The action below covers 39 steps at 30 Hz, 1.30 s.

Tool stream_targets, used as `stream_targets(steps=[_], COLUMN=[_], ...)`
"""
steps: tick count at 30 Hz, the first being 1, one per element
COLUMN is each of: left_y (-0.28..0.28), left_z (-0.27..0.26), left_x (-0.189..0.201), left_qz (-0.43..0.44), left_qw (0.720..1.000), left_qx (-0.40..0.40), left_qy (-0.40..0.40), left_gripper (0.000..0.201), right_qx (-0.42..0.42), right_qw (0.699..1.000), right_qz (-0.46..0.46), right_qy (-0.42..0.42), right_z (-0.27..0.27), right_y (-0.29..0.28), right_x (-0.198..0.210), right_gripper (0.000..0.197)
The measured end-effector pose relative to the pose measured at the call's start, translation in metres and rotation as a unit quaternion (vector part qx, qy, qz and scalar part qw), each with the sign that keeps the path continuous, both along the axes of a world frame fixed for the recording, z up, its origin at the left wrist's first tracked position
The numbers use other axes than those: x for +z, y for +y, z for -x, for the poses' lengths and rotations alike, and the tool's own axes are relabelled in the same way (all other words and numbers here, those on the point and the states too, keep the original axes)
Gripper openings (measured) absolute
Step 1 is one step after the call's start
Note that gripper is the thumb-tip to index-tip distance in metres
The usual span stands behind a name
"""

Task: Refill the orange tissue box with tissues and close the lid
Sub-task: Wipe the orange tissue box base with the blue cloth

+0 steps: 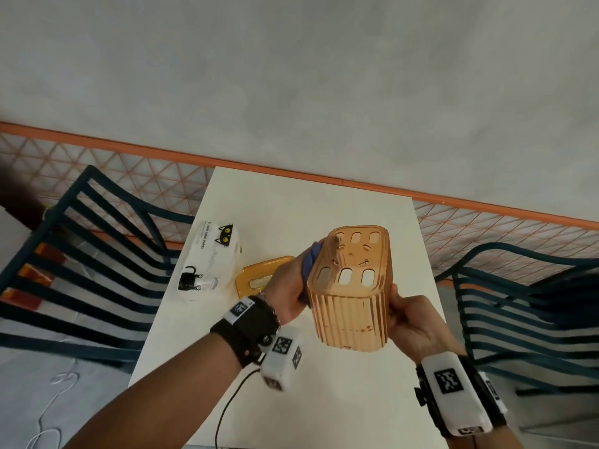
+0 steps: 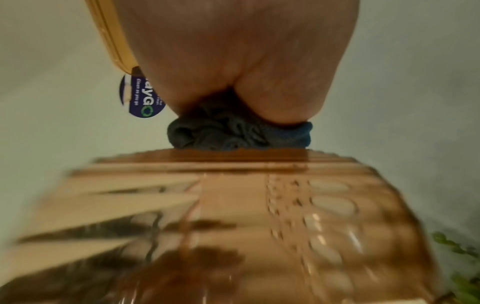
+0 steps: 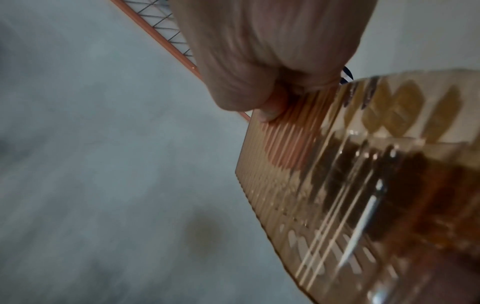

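Observation:
The translucent orange ribbed tissue box (image 1: 351, 291) is held in the air above the table, tipped so that its slotted bottom faces me. My right hand (image 1: 410, 317) grips its right side, thumb on the ribs (image 3: 270, 109). My left hand (image 1: 290, 286) holds a bunched blue cloth (image 1: 309, 262) against the box's left side; that cloth (image 2: 239, 134) shows under the palm in the left wrist view. The orange lid (image 1: 259, 275) lies flat on the table behind my left hand. A white tissue pack (image 1: 209, 256) with black cat prints lies at the table's left.
The white table (image 1: 308, 202) is narrow, with dark blue slatted chairs on the left (image 1: 81, 254) and right (image 1: 525, 306). A black cable (image 1: 230, 406) runs off the near edge. An orange rail (image 1: 453, 197) with mesh runs behind the table.

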<state>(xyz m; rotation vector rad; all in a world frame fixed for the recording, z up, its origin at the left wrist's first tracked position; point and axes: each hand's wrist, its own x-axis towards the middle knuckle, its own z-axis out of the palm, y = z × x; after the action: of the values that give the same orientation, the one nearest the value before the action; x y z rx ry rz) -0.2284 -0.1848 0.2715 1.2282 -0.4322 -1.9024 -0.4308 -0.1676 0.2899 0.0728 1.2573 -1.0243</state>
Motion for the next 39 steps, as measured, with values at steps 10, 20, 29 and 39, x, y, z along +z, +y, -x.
stream_targets(steps=[10, 20, 29, 39], left_y=[0.062, 0.053, 0.061, 0.040], left_z=[0.007, 0.021, 0.033, 0.022], left_x=[-0.036, -0.004, -0.007, 0.002], left_qz=[0.087, 0.341, 0.595, 0.668], left_qw=[0.993, 0.888, 0.612, 0.488], left_qx=[0.042, 0.119, 0.047, 0.055], left_qy=[-0.074, -0.286, -0.519, -0.559], left_gripper=[0.032, 0.051, 0.056, 0.042], right_qx=[-0.063, -0.085, -0.058, -0.017], right_qw=[0.998, 0.984, 0.963, 0.941], right_qz=[-0.006, 0.151, 0.252, 0.327], right_qy=[0.020, 0.046, 0.081, 0.085], right_z=[-0.003, -0.042, -0.036, -0.043], right_y=[0.000, 0.017, 0.022, 0.039], right_x=[-0.026, 0.018, 0.029, 0.040], right_gripper=[0.031, 0.024, 0.025, 0.020])
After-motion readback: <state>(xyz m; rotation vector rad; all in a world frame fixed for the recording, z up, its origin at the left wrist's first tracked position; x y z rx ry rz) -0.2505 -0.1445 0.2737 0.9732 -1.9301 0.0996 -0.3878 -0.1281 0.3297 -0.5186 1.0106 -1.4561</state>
